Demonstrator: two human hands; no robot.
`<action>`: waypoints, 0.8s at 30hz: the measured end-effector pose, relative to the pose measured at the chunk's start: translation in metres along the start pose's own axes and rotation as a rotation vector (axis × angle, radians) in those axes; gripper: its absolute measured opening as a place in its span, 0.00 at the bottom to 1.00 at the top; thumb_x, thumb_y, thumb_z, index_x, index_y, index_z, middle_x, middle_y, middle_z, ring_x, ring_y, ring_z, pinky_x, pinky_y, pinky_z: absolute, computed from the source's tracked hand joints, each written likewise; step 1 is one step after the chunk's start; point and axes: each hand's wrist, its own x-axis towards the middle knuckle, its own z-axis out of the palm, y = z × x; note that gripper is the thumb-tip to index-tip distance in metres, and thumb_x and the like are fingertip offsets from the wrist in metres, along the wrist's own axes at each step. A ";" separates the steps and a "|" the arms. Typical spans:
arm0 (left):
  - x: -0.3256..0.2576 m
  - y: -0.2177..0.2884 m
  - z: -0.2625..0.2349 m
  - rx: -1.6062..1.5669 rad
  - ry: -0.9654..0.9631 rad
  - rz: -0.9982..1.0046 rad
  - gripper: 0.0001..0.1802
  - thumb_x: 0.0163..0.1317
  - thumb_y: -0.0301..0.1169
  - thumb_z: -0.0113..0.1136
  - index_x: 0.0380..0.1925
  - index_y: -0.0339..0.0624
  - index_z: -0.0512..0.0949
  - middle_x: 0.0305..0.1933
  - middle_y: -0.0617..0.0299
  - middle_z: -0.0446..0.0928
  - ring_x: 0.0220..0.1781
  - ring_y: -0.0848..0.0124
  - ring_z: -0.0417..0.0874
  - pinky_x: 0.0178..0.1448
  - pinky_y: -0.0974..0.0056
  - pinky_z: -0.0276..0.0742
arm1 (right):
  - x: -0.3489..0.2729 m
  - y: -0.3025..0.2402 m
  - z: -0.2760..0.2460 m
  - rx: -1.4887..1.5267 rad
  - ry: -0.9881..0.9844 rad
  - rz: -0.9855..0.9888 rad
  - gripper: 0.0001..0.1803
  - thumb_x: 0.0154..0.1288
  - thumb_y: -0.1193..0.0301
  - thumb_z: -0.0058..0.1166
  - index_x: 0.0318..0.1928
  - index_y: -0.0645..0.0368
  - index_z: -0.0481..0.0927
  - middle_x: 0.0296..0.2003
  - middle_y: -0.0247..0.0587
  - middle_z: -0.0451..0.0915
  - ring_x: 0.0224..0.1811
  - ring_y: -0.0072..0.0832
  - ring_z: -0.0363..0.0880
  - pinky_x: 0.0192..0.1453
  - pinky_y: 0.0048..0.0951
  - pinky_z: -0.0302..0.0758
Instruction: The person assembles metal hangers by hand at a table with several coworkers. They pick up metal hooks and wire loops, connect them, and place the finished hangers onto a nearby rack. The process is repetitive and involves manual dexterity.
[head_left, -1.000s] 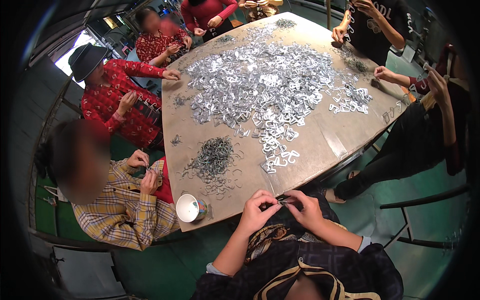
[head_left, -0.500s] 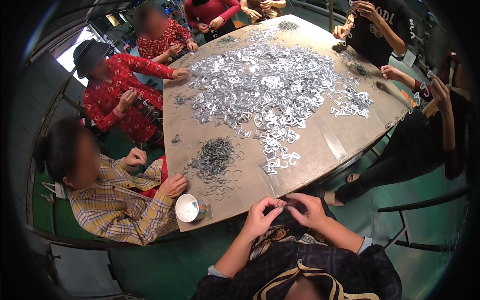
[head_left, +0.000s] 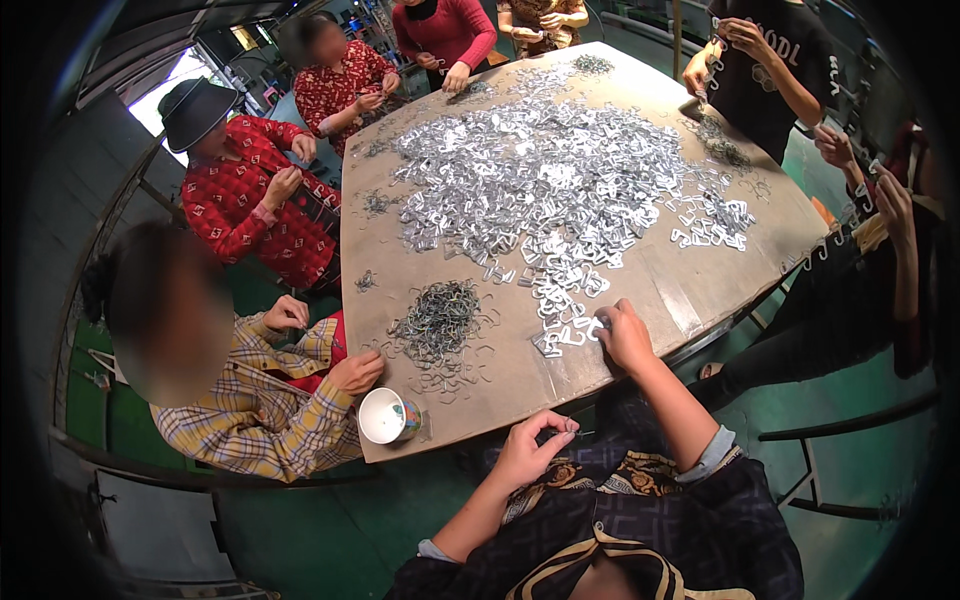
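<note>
Close to my body, just off the table's near edge, my left hand (head_left: 538, 447) has thumb and forefinger pinched on a small thin wire piece (head_left: 584, 433). My right hand (head_left: 627, 338) stretches over the table to the near tip of the heap of silver hooks (head_left: 530, 180). Its fingers are curled onto a silver hook (head_left: 601, 328) at that edge, partly hidden by the hand. Left of it lies a pile of dark, curved wire pieces (head_left: 438, 318), some scattered around it. A white paper cup (head_left: 383, 416) rests near the table's left corner.
The brown-covered table (head_left: 505, 385) fills the middle. A co-worker in a plaid shirt (head_left: 250, 400) sits at the left; others stand around the far and right sides. Smaller wire piles (head_left: 722, 148) lie along the edges. A dark metal frame (head_left: 850, 418) stands at the right.
My hands were together before my body, fingertips meeting. My right hand has moved forward to the silver hooks; the left stays near, still pinching. The view has shifted slightly.
</note>
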 end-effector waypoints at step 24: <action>0.006 -0.001 0.010 0.269 0.086 0.085 0.06 0.58 0.23 0.64 0.32 0.35 0.77 0.34 0.58 0.82 0.39 0.71 0.83 0.47 0.66 0.76 | -0.112 -0.072 -0.034 0.791 -0.110 0.116 0.05 0.58 0.79 0.64 0.35 0.68 0.82 0.27 0.39 0.84 0.28 0.18 0.82 0.34 0.20 0.79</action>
